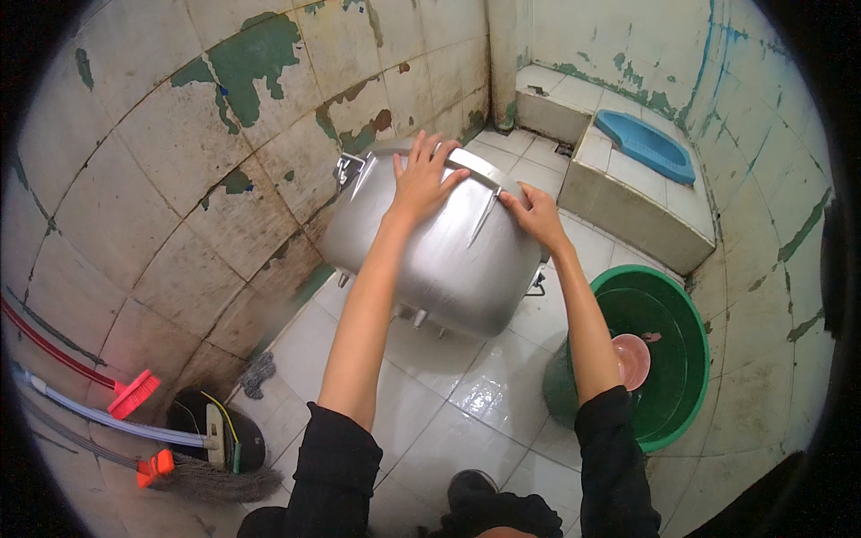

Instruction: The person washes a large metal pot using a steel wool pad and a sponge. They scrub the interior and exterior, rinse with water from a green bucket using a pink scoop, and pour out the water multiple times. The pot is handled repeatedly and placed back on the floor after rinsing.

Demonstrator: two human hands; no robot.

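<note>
A large, dull silver metal pot (437, 262) is tilted on the tiled floor, its rim at the upper side and short stub feet along its lower side. Metal clamps stick out at its left and right. My left hand (424, 178) lies flat on the upper side, fingers reaching over the rim and thumb spread on the wall. Farther right, my right hand (538, 215) grips the same rim, thumb on the outer wall. The inside of the pot faces away and is hidden.
To the right stands a green plastic tub (699, 376) with a pink dipper (632, 362) in it. A blue squat toilet (646, 146) sits on a raised tiled step (629, 205). Brushes, a mop (222, 481) and a black bucket (252, 440) stand at lower left. The floor (430, 430) looks wet.
</note>
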